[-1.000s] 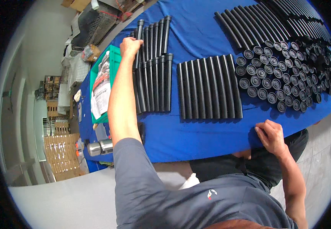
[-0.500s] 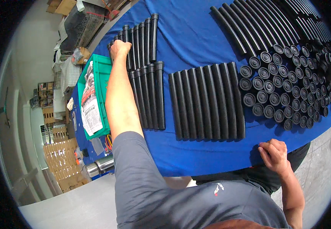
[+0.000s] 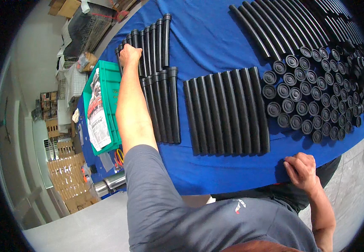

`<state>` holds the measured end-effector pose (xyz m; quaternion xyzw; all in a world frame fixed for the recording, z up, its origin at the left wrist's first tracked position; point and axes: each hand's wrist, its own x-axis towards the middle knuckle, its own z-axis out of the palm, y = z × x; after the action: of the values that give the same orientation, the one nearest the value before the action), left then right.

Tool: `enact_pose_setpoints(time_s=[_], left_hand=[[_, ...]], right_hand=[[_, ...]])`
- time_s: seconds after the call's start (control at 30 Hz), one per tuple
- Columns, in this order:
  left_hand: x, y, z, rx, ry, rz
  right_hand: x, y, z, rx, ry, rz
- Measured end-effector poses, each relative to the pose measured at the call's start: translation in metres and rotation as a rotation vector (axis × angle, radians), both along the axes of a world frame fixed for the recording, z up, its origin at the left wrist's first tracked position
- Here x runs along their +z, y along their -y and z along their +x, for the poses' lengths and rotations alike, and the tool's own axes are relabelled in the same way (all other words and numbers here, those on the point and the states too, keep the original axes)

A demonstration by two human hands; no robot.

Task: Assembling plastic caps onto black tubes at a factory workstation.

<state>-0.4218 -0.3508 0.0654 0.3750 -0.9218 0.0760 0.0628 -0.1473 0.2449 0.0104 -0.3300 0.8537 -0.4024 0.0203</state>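
Observation:
On the blue cloth at the far left stands a row of black capped tubes [image 3: 166, 40]. My left hand [image 3: 130, 55] is at the left part of this row, its fingers curled down around a tube's capped end; the fingertips are partly hidden. Nearer to me lies a second row of capped tubes [image 3: 173, 105], partly behind my left forearm. A group of black tubes without visible caps [image 3: 226, 111] lies side by side in the middle. My right hand [image 3: 301, 170] rests by the near table edge, loosely closed, with nothing visible in it.
A green crate [image 3: 114, 92] with folded newspaper [image 3: 99, 126] stands left of my forearm. Many round black caps [image 3: 306, 88] are spread at the right, with more black tubes [image 3: 282, 29] behind them. A metal flask [image 3: 109, 184] lies at the near left edge.
The whole view has shifted slightly. My left hand stays at the same capped tubes, and my right hand keeps its place and closed shape.

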Motion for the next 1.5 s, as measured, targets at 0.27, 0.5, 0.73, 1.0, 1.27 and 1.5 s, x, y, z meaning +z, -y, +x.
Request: enact_pose_setpoints(time_s=[0.27, 0.5, 0.73, 1.0, 1.27, 1.5], left_hand=[[0.022, -0.010, 0.022, -0.183, -0.082, -0.069], [0.049, -0.079, 0.059, -0.405, -0.201, -0.007], [0.043, -0.166, 0.164, -0.722, -0.458, 0.280], [-0.027, -0.223, 0.300, -0.799, -0.293, 0.388], [-0.045, -0.222, 0.331, -0.748, -0.330, 0.411], [-0.051, -0.220, 0.348, -0.740, -0.425, 0.319]], right_hand=[[0.003, 0.002, -0.003, 0.033, -0.012, -0.052], [0.001, 0.003, 0.001, 0.008, -0.023, -0.137], [0.002, 0.002, 0.006, -0.018, -0.019, -0.179], [0.002, 0.008, 0.009, -0.036, -0.044, -0.186], [0.002, 0.010, 0.010, -0.061, -0.055, -0.203], [0.007, 0.011, 0.011, -0.068, -0.023, -0.113]])
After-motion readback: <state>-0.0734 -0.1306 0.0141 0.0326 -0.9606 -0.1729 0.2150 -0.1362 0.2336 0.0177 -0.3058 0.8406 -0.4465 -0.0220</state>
